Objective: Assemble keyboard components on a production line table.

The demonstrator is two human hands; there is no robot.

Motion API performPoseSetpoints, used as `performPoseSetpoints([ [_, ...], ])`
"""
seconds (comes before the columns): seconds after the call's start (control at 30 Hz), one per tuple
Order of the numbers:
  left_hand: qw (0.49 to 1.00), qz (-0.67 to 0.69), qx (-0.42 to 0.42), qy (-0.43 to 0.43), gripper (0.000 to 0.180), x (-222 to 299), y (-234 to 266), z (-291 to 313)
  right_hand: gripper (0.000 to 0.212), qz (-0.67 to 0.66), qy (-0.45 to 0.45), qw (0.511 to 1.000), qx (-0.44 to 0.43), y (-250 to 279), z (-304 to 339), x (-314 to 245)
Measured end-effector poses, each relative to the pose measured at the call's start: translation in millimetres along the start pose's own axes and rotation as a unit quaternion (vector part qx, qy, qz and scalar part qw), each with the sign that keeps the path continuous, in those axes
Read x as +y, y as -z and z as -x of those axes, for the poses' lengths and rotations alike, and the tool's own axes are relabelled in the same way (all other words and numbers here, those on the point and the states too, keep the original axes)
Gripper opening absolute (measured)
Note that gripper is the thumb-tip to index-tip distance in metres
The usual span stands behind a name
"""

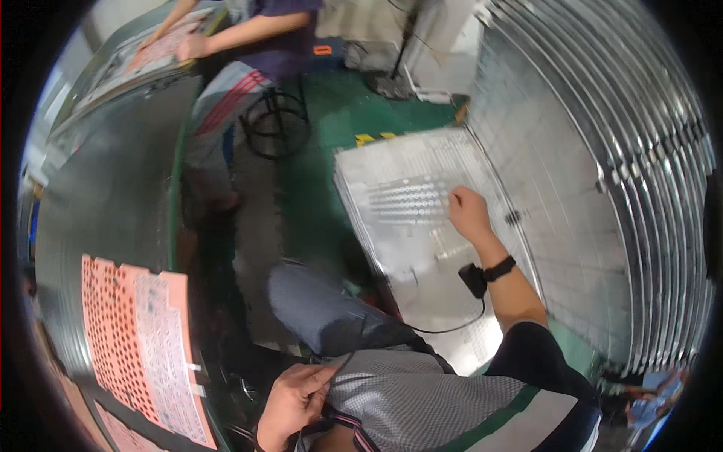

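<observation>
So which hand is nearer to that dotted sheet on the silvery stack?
The right. The right hand is at the right edge of the dotted sheet, above the silvery stack; the left hand is well away, beside the grey shirt.

Our right arm (520,297) stretches forward, the right hand (468,212) curled. Our left hand (294,401) sits low, close in — fingers (318,376) bent inward.
</observation>
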State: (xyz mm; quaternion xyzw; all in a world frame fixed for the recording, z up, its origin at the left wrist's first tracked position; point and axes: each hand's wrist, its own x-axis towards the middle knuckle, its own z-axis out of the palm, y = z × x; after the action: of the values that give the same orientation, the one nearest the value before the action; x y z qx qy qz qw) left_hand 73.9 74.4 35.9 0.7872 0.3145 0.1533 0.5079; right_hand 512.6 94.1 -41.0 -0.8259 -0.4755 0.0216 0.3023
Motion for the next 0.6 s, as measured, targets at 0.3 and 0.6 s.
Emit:
performPoseSetpoints([
  [0.3, 0.991, -0.1, -0.086, -0.031, 0.03, 18.2, -17.3, -50.4, 0.019, -0.312, -0.547, 0.774, 0.072, -98.4, 301.8, 160.4],
  [0.6, 0.975, -0.146, -0.165, -0.023, 0.033, 37.7, -35.1, -57.6, 0.019, -0.341, -0.551, 0.751, 0.129, -120.6, 319.8, 153.3],
])
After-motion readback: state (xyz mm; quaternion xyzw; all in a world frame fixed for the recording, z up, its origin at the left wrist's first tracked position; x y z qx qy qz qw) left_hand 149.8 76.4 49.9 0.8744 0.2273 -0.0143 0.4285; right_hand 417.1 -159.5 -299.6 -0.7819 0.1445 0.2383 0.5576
